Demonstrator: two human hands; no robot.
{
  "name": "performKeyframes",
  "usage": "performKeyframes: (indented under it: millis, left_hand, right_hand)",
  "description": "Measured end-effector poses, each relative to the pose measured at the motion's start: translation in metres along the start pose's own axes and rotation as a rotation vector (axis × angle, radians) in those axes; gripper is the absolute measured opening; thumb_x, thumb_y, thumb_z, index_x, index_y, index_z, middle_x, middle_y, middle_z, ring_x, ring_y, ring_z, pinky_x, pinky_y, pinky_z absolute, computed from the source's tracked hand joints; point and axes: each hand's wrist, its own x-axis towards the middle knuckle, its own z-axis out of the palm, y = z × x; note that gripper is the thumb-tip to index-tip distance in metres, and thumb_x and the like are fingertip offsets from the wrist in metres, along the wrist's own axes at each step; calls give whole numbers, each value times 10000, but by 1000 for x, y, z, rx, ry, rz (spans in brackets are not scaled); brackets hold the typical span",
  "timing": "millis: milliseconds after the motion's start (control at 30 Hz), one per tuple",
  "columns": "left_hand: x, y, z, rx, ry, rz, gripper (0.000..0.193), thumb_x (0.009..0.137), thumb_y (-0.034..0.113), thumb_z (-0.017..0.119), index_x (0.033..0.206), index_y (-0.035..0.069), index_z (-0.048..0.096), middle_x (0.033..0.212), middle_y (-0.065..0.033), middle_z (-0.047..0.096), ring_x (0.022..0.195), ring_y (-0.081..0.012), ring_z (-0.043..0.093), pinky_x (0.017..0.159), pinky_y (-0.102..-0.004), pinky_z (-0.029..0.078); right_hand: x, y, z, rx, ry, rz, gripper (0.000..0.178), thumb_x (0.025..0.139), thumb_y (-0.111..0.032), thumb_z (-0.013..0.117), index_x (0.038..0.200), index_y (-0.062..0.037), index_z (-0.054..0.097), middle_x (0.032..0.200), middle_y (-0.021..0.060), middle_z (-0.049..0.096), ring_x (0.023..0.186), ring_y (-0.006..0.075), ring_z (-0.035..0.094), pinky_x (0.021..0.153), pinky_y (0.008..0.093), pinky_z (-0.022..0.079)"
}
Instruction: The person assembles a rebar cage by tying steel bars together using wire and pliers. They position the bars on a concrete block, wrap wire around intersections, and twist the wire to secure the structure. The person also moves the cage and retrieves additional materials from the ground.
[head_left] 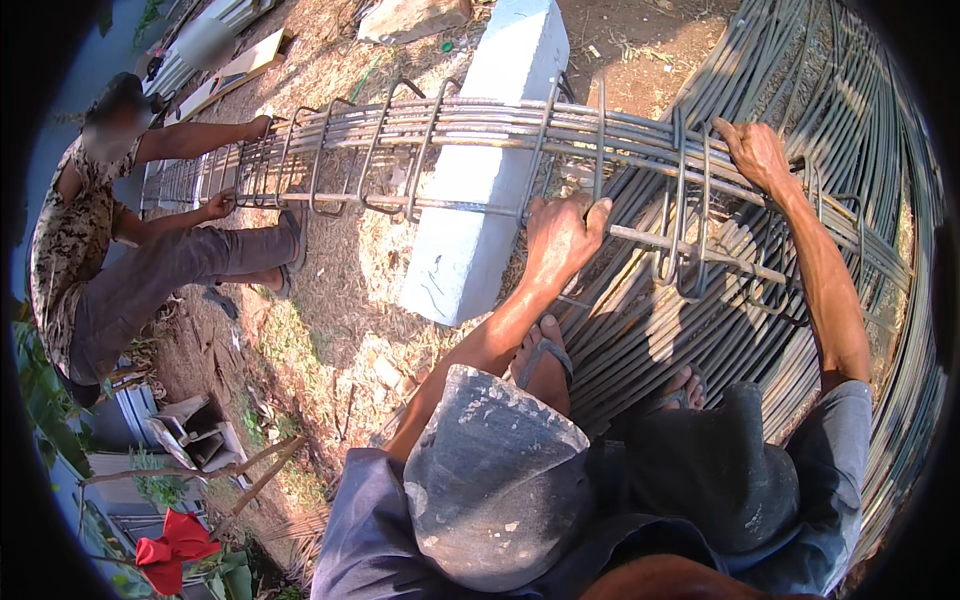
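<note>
A long rebar cage (480,130) stretches across the view, its steel bars ringed by several bent stirrups (428,150). My left hand (562,238) is closed around the single near bar, just right of a pale concrete beam (460,235), thumb pointing up. Over the bundled bars on the far side, my right hand (757,155) is closed, with some fingertips hidden behind the steel. Between my two hands, some stirrups (690,210) hang loosely around the bars. The cage passes above the pale beam.
A co-worker (110,220) at the left grips the cage's other end with both hands. Beneath my right side lies a wide heap of long steel rods (650,340), where my sandalled foot (685,388) stands. A rock (412,18) and red cloth (172,550) lie further off.
</note>
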Motion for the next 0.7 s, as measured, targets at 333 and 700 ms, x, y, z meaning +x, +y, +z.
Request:
performKeyframes:
  millis: [333,700]
  left_hand:
    - [-4,4,2,5,44,4,412,919,348,556,715,2,648,600,-197,589,643,-389,576,811,-461,402]
    - [0,8,4,-25,28,-4,385,924,365,530,848,38,719,577,-159,597,652,-372,593,855,-452,391]
  right_hand:
    - [19,18,16,119,-34,29,732,963,-553,457,575,66,433,500,195,362,475,318,382,553,483,375]
    - [24,24,10,19,35,25,697,981,-518,451,685,103,562,593,294,459,558,432,470,608,497,410]
